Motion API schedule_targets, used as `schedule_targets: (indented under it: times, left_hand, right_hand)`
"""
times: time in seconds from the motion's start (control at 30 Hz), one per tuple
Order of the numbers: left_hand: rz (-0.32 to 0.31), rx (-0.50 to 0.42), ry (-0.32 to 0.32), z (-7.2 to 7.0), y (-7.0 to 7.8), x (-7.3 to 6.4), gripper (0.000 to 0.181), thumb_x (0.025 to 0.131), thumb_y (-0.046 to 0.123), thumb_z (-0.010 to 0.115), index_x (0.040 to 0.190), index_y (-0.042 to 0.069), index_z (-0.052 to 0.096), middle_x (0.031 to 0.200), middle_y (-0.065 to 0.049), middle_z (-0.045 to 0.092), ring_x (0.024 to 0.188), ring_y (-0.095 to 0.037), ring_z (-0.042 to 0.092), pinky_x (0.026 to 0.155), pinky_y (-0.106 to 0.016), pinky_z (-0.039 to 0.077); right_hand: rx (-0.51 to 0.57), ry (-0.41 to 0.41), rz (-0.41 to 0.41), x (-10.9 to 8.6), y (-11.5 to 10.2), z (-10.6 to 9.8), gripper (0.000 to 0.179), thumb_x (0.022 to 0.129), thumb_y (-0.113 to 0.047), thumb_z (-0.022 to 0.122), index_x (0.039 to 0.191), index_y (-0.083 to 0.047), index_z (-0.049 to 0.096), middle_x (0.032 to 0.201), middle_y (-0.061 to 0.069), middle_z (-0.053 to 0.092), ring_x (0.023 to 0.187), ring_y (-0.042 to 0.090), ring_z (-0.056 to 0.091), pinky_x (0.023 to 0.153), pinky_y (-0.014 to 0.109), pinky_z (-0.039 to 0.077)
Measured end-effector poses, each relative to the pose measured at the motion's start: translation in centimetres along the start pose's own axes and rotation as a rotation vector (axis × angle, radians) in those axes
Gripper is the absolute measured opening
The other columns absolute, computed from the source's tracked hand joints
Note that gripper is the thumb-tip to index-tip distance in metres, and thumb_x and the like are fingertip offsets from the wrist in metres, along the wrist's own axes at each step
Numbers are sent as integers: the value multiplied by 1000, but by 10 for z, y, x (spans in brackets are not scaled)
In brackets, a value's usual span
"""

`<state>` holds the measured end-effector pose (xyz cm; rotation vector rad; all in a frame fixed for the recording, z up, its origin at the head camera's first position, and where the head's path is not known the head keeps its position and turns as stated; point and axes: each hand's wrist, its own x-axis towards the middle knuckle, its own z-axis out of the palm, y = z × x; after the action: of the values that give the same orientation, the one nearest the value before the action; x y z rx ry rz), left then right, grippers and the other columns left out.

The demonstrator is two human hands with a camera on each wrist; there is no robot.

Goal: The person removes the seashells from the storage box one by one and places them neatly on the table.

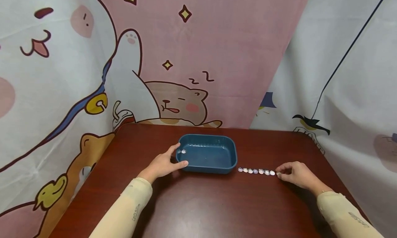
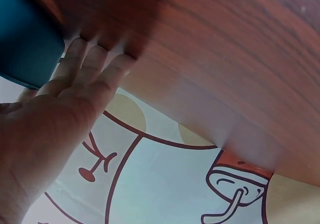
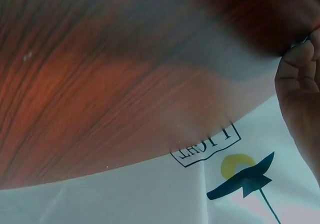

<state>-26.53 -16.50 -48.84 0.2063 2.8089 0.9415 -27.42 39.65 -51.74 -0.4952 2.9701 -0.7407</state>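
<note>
A blue rectangular tray (image 1: 204, 169) sits on the table. My left hand (image 1: 162, 166) rests against its left end, thumb along the near corner of the rim and index finger on the left side. In the left wrist view, the other fingers (image 2: 95, 66) stretch straight beside the tray. A small whitish shell-like piece (image 1: 183, 151) lies inside the tray's left end. Right of the tray runs a row of small white and purplish shell-like pieces (image 1: 255, 171). At the row's right end my right hand (image 1: 297, 174) pinches a similar small piece, mostly hidden, between thumb and index finger.
The dark red-brown wooden table (image 1: 217, 203) reaches back to a cartoon-printed cloth (image 1: 229, 58). More printed cloth hangs along the left and right edges of the table.
</note>
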Motion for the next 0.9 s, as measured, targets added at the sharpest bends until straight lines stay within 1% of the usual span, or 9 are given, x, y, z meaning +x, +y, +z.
schedule_targets:
  times: [0.1,0.3,0.43,0.63,0.67,0.7,0.73,0.83,0.9]
  left_hand:
    - [0,-7,0,0,-1,1,101,89,74,71,170,32,26,150,-16,63,135,-37,63,113,-64,50]
    - [-1,-28,-8,1,-2,1,102,89,75,71,170,33,26,151,-16,63,137,-37,62,114,-64,49]
    - [6,-32,-14,-2,-1,0,102,89,73,72,170,31,27,149,-18,64,136,-38,62,115,-64,48]
    - [9,-35,-16,-4,0,1,101,89,72,72,170,30,28,148,-18,65,136,-37,63,115,-64,48]
    - [9,-34,-14,-4,0,1,101,89,72,72,170,30,28,148,-18,65,136,-37,63,115,-64,48]
    - [9,-34,-13,-4,0,1,101,89,72,72,170,30,28,148,-18,65,136,-37,63,115,-64,48]
    - [9,-32,-13,-4,-1,1,102,89,73,72,170,30,27,149,-18,65,136,-37,63,115,-64,48]
    - [7,-31,-18,-3,-2,1,102,89,74,72,170,30,27,151,-18,63,138,-38,61,115,-64,47]
    - [6,-31,-21,-3,-2,0,103,89,74,71,170,30,27,152,-18,63,139,-39,61,116,-64,47]
  right_hand:
    - [9,-14,3,0,-1,-1,14,90,-20,86,103,-17,83,100,-3,79,80,-4,57,69,23,50]
    - [20,-12,8,0,-2,0,21,90,-22,87,109,-17,83,105,-1,80,88,-2,62,73,24,53]
    - [27,-22,16,-1,-3,0,25,90,-24,87,114,-16,82,108,-1,79,90,0,63,73,24,53]
    - [25,-27,23,-1,-4,-1,29,91,-26,87,116,-14,81,110,3,79,93,7,65,74,25,54]
    - [25,-27,38,-1,-4,-1,30,92,-29,86,118,-14,81,112,4,79,94,8,66,74,26,54]
    - [32,-32,59,-1,-4,-2,33,94,-32,84,120,-13,80,116,7,79,92,10,65,74,27,53]
    - [33,-33,79,-1,-4,-4,36,96,-36,81,123,-12,80,120,11,78,95,13,66,75,28,53]
    - [95,-35,164,0,-4,-9,50,102,-47,71,133,-8,74,132,21,73,97,20,68,75,31,55]
    - [143,-14,206,4,-7,-14,58,105,-52,64,139,-5,69,139,26,68,98,25,71,75,32,56]
